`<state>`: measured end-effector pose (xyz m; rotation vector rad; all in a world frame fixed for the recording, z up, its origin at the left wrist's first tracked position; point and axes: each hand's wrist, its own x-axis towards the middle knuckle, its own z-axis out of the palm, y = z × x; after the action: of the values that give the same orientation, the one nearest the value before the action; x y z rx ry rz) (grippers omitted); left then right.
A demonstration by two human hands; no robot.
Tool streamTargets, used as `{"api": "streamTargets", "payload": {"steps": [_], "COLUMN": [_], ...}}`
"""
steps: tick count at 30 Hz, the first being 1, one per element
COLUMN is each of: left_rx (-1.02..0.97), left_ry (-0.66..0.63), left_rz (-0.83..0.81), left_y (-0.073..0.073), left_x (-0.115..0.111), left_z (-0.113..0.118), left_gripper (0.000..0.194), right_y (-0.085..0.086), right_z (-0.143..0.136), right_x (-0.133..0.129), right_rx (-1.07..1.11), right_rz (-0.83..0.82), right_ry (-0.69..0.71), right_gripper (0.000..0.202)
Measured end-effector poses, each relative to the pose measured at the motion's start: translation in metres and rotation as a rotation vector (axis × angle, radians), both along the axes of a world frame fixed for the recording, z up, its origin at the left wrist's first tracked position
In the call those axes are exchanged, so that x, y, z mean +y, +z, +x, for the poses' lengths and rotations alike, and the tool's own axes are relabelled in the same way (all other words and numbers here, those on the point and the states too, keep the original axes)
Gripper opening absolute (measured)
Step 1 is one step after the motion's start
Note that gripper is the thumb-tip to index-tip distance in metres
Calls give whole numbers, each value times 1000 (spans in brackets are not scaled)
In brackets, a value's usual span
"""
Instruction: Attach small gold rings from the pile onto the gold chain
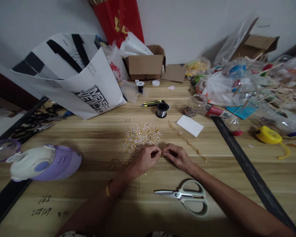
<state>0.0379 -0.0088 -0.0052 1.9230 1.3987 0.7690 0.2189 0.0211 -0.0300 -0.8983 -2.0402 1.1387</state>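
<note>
My left hand [148, 158] is closed in a pinch at the lower right edge of a pile of small gold and silver pieces [141, 136]. Facing it, fingertips nearly touching, my right hand [177, 156] is pinched too. A tiny gold bit shows between the fingertips, too small to make out. A thin gold chain [187, 141] lies on the table beyond my right hand. Loose small gold pieces [117, 160] lie left of my left hand. Scissors [182, 195] with pale handles rest below my right hand, blades pointing left.
Behind the pile are a wire spool [161, 110], a yellow-black cutter [152, 103], a white card [189, 125] and a bead jar [193, 107]. A purple-white bottle [45, 163] lies left, near pliers [34, 128]. Bags and a cardboard box [146, 65] stand behind; a tape measure [268, 135] is right.
</note>
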Motion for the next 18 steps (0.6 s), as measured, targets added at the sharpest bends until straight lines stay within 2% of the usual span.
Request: {"api": "streamTargets", "payload": {"steps": [7,10,12,14,18], "left_rx": [9,30,46,66,249], "left_ry": [-18,-17,46,169,318], "left_rz": [-5,36,65,95,142], "left_y": [1,2,7,13,20], "left_x": [0,6,13,23,40], "left_z": [0,-9,-23,-43,-85], "left_gripper": [15,15,15,15,12], "right_y": [-1,-1,-1,-1,0], "right_z": [0,0,0,1,1], "right_x": [0,0,0,0,0], "right_rx": [2,22,31,29,23], "right_rz": [-21,-43,-63,-71,-80], "right_ry": [-6,-23,-35,-40,-41], "right_gripper": [20,20,19,19,19]}}
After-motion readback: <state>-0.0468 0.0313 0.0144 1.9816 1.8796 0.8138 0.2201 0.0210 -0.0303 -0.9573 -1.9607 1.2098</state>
